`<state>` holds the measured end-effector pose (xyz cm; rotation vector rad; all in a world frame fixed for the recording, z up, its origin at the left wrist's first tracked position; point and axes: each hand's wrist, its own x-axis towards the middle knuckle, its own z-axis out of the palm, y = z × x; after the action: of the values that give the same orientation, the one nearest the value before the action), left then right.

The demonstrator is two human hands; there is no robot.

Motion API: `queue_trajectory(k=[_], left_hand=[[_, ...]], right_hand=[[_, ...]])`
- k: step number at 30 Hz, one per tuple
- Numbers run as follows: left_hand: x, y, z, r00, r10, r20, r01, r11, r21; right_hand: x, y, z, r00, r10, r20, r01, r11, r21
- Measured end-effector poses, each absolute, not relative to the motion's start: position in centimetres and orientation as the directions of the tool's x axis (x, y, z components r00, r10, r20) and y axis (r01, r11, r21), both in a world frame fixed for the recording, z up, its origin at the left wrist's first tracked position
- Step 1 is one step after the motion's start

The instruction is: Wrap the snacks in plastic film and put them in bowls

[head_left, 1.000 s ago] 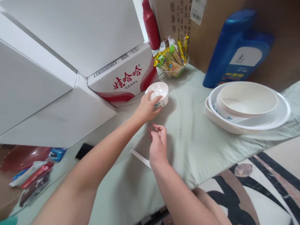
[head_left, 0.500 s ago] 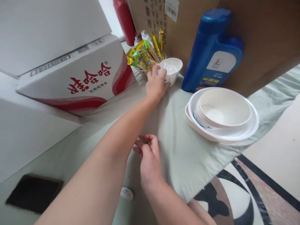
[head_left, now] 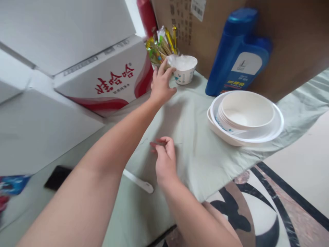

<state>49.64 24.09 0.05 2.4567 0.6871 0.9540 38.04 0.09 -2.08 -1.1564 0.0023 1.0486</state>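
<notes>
My left hand reaches to the back of the table with its fingers spread and nothing in its grasp. Its fingertips are by a small white paper bowl with a blue print, which holds crumpled clear plastic; whether they touch cannot be made out. Behind that hand, a container of yellow and green wrapped snack sticks is partly hidden. My right hand hovers over the middle of the cloth, fingers loosely curled and apart, with no object visible in them. A long white utensil handle lies left of it, partly covered by my left forearm.
White cartons stand along the left, and a big brown cardboard box at the back. Beside a blue bottle are nested white bowls on white plates. A dark flat object and a blue packet lie left.
My left hand has come off the paper bowl and opened, moving slightly left. The bowl now stands upright rather than tilted. My right hand stays near the same spot, and the view has shifted.
</notes>
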Motion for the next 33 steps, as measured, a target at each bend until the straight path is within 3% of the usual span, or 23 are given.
queue_trajectory(k=[4,6,8,10,13,18,23,26,29,33], left_hand=[[39.9,16.8,3.6,0.679,0.577,0.455,0.352,-0.799,0.487],[33.5,12.1,4.5,0.637,0.644,0.423,0.414,-0.749,0.517],[26.9,7.6,4.2,0.54,0.776,0.325,0.492,-0.605,0.626],[20.8,3.7,2.9,0.346,0.92,0.182,0.519,-0.35,0.78],[14.3,-0.5,-0.1,-0.009,1.0,0.007,0.39,-0.003,0.921],[10.7,-4.0,-2.5,-0.229,0.962,-0.15,0.078,0.172,0.982],[10.1,-4.8,-1.7,-0.039,0.991,-0.127,0.054,0.129,0.99],[9.2,-4.7,-1.1,0.055,0.991,-0.118,0.059,0.115,0.992],[7.7,-4.0,-0.3,-0.005,0.975,-0.222,-0.052,0.221,0.974],[4.4,-2.9,1.3,-0.152,0.922,-0.357,-0.329,0.293,0.898]], right_hand=[[36.6,0.2,-2.0,0.542,0.715,-0.441,-0.632,0.001,-0.775],[35.7,-0.1,-1.6,0.499,0.772,-0.394,-0.606,-0.014,-0.795],[34.8,-0.6,-1.2,0.436,0.842,-0.316,-0.558,-0.023,-0.83],[34.1,-1.5,-1.0,0.379,0.896,-0.232,-0.459,-0.035,-0.888],[33.5,-3.1,-1.0,0.343,0.933,-0.114,-0.177,-0.055,-0.983],[32.9,-5.9,-1.2,0.362,0.927,0.101,0.358,-0.038,-0.933],[31.0,-7.2,-1.6,0.381,0.922,0.066,0.514,-0.152,-0.844],[29.3,-7.4,-2.1,0.325,0.94,0.106,0.594,-0.115,-0.796],[27.6,-7.6,-2.7,0.189,0.961,0.2,0.693,0.014,-0.721],[25.2,-7.8,-3.5,0.021,0.959,0.282,0.75,0.172,-0.639]])
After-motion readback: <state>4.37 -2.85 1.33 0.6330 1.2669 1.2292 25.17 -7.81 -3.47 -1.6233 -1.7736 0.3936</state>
